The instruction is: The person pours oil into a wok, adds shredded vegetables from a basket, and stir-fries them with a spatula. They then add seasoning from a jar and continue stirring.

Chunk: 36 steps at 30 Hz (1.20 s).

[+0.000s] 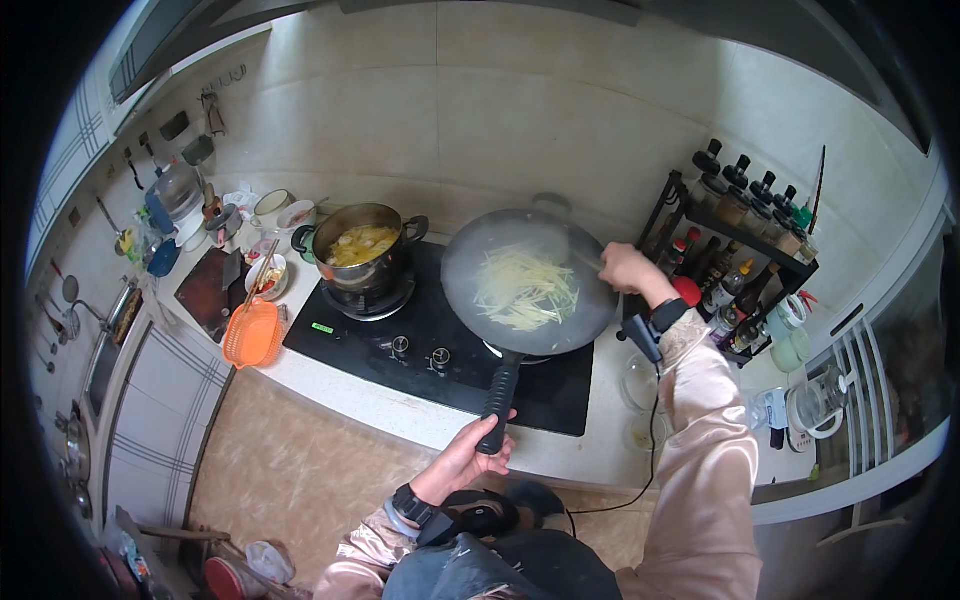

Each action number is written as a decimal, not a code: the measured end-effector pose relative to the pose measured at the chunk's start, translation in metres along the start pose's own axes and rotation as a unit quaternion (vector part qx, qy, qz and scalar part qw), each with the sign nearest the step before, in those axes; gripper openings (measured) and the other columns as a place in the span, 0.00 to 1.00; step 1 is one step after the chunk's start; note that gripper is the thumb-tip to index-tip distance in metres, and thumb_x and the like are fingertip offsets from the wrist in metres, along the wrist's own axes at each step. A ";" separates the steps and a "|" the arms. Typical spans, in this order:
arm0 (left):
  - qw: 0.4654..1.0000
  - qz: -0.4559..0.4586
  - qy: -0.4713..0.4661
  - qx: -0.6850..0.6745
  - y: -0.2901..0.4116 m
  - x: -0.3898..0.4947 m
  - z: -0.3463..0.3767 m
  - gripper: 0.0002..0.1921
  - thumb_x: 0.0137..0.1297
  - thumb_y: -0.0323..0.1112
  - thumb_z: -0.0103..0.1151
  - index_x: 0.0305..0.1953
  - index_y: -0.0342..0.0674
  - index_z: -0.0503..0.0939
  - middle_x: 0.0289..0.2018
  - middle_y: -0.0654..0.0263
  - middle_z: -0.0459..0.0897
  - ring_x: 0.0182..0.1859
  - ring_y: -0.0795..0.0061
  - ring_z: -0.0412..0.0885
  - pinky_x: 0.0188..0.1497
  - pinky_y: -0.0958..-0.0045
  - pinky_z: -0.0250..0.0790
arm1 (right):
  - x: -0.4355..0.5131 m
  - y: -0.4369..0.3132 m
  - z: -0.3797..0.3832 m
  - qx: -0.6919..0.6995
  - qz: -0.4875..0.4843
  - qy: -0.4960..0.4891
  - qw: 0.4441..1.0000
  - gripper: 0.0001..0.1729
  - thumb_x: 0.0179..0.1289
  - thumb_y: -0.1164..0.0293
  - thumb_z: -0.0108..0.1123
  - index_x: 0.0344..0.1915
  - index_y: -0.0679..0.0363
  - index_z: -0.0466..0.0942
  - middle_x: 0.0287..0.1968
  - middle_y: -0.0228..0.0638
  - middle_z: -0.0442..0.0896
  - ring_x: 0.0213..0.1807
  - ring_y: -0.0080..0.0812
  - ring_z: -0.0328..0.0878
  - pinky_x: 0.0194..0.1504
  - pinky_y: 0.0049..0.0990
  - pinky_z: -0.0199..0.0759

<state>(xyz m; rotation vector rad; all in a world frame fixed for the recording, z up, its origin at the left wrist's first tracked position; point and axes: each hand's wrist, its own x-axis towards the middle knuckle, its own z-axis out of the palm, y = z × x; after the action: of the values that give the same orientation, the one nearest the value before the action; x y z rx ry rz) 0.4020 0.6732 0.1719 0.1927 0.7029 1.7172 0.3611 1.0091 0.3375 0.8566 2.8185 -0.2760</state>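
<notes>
A dark wok (469,311) stands on the right burner of the black glass gas hob (360,356). Pale, thin vegetable strips (525,289) lie in a heap in its middle, under steam. My left hand (480,450) grips the end of the wok's black ridged handle (501,394), which points towards me. At the wok's right rim my right hand (626,268) is closed on the handle of a utensil (589,260); its far end is blurred by steam. On the left burner a steel pot (358,279) holds yellowish food in liquid (364,246).
Left of the hob are an orange plastic basket (253,334), a bowl with chopsticks (274,281) and a cleaver (231,274) on a dark cutting board (202,289). At right stand a black spice rack (739,232), sauce bottles (724,292), glass bowls (639,382) and a glass kettle (817,401). A cable (654,450) hangs from my right wrist.
</notes>
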 end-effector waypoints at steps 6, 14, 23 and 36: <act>0.999 -0.010 0.007 0.042 0.007 -0.002 0.000 0.24 0.70 0.46 0.43 0.60 0.38 0.60 0.29 0.63 0.76 0.27 0.79 0.77 0.28 0.78 0.76 | -0.050 -0.019 -0.017 -0.170 -0.207 0.070 0.961 0.16 0.44 0.75 0.57 0.37 0.56 0.82 0.33 0.43 0.82 0.39 0.45 0.79 0.41 0.36 0.73; 0.996 -0.054 -0.032 0.061 0.020 -0.003 0.000 0.24 0.70 0.46 0.44 0.61 0.40 0.60 0.30 0.62 0.77 0.27 0.78 0.78 0.28 0.80 0.74 | -0.102 -0.065 -0.025 -0.323 -0.197 0.017 0.926 0.10 0.48 0.75 0.55 0.30 0.58 0.83 0.33 0.42 0.83 0.39 0.41 0.82 0.39 0.32 0.76; 0.987 -0.091 -0.080 0.108 0.029 0.003 -0.007 0.23 0.69 0.50 0.45 0.60 0.46 0.63 0.33 0.66 0.76 0.29 0.83 0.74 0.30 0.82 0.73 | -0.033 -0.020 -0.032 -0.181 0.014 0.068 0.981 0.13 0.48 0.75 0.53 0.35 0.64 0.81 0.39 0.50 0.81 0.42 0.47 0.80 0.42 0.37 0.75; 0.975 -0.132 -0.101 0.150 0.038 0.009 -0.014 0.21 0.70 0.48 0.45 0.59 0.47 0.64 0.33 0.66 0.78 0.26 0.85 0.73 0.27 0.83 0.70 | -0.110 -0.094 -0.034 -0.290 -0.246 0.095 0.920 0.03 0.43 0.75 0.57 0.20 0.59 0.79 0.24 0.46 0.80 0.30 0.45 0.80 0.32 0.35 0.73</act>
<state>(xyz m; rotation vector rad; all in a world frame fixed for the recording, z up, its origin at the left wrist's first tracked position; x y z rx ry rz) 0.3611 0.6723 0.1791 0.4569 0.7963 1.3118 0.3939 0.8814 0.4067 0.0422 2.9741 0.5927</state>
